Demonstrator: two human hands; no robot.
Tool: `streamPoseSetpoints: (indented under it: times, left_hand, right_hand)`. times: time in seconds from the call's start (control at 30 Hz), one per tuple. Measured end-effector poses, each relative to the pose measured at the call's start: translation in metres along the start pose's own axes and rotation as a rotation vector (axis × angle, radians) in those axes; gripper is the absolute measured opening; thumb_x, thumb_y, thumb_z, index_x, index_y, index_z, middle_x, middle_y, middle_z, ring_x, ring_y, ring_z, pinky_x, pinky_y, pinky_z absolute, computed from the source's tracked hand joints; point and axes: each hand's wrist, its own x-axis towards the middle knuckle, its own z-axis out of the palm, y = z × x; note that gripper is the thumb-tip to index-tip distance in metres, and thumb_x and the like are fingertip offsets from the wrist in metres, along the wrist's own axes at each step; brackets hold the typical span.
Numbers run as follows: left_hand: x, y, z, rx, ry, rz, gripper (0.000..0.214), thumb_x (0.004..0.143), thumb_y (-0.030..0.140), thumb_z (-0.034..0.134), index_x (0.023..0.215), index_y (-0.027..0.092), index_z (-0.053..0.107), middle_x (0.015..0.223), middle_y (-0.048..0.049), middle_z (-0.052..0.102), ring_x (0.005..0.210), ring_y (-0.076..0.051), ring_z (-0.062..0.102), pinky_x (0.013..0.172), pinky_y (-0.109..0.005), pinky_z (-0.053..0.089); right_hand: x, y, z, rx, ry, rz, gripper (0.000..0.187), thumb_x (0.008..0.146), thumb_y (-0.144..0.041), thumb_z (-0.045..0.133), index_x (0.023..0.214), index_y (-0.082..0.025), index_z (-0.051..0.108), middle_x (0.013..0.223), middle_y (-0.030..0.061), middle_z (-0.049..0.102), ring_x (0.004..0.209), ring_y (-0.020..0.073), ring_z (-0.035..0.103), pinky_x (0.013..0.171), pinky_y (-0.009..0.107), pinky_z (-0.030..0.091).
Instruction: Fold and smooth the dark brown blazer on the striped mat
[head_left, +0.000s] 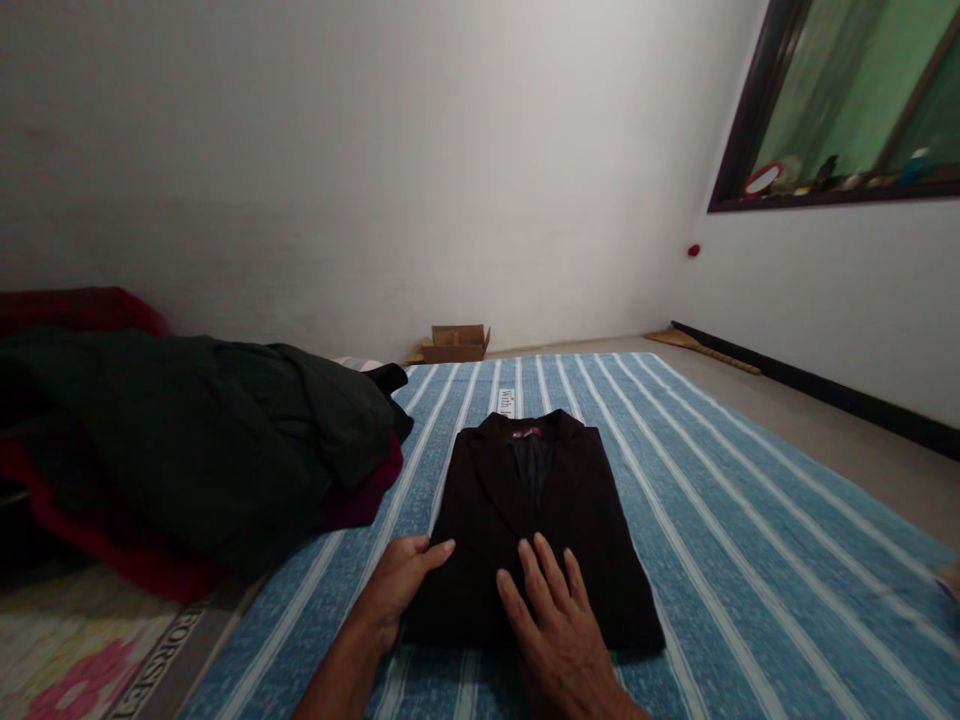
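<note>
A dark brown blazer (480, 590) lies folded into a neat, flat bundle with its collar pointing away from me. Its lapels are on top, and dark lining shows at the neck. My left hand (397, 585) holds the near left edge, thumb over the top; the other fingers are partly hidden at the side. Flat on the front of the blazer rests my right hand (559, 625), fingers spread, holding nothing. Under the blazer is a blue and white striped bedsheet (720, 570).
A heap of clothes (195, 430), dark green with red and purple, sits at the left. Below it shows a floral cover (97, 640). A cardboard box (455, 344) stands by the far wall, and a broom (705, 345) lies on the floor. A window (847, 100) is at upper right.
</note>
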Motion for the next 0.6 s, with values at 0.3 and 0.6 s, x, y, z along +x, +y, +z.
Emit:
streamPoseSetpoints:
  times: [0.3,0.6]
  left_hand:
    - [-0.001,0.002,0.002,-0.202,-0.057,-0.06,0.032,0.056,0.037,0.077,0.074,0.012,0.065,0.072,-0.0098,0.072,0.065,-0.025,0.068,0.067,-0.034,0.053]
    - [-0.008,0.006,0.007,-0.255,-0.038,-0.064,0.03,0.058,0.033,0.076,0.076,0.012,0.065,0.073,-0.0089,0.072,0.065,-0.024,0.068,0.068,-0.032,0.052]
  right_hand:
    - [0.0,-0.004,0.004,-0.026,0.071,0.105,0.039,0.086,-0.01,0.038,0.122,-0.015,0.052,0.132,0.0232,0.044,0.127,0.0352,0.035,0.089,0.043,0.044]
    - [-0.003,-0.011,0.011,-0.047,-0.006,0.142,0.038,0.087,-0.013,0.038,0.123,-0.013,0.052,0.125,0.0245,0.051,0.117,0.0356,0.047,0.087,0.051,0.042]
